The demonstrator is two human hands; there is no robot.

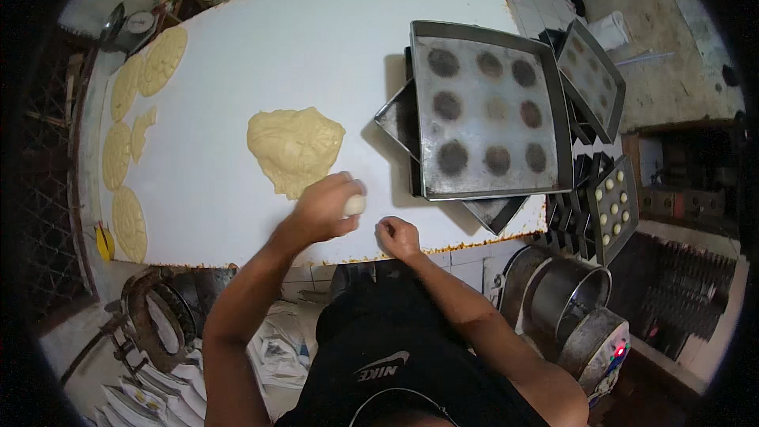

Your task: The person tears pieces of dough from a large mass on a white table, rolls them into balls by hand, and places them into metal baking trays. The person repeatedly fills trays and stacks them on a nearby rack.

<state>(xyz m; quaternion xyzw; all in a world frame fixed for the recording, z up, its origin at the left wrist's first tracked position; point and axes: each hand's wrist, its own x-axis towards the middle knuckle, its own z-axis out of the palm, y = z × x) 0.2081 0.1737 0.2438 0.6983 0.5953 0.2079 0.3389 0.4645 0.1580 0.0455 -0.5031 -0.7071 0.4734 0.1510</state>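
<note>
My left hand (325, 209) is curled around a small pale dough ball (354, 206), which shows between its thumb and fingers. The hand is slightly blurred. Just beyond it, a large irregular lump of yellowish dough (295, 145) lies on the white tabletop (284, 41), its near end close to my knuckles. My right hand (399, 238) is at the table's near edge, fingers curled into a loose fist. Nothing shows in it, though the inside of the palm is hidden.
Stacked metal baking trays (492, 110) stand at right, the top one darkly spotted. Further right, a tilted tray (612, 207) carries several dough balls. Flattened dough discs (163, 62) line the left edge. A round metal machine bowl (572, 293) is below right.
</note>
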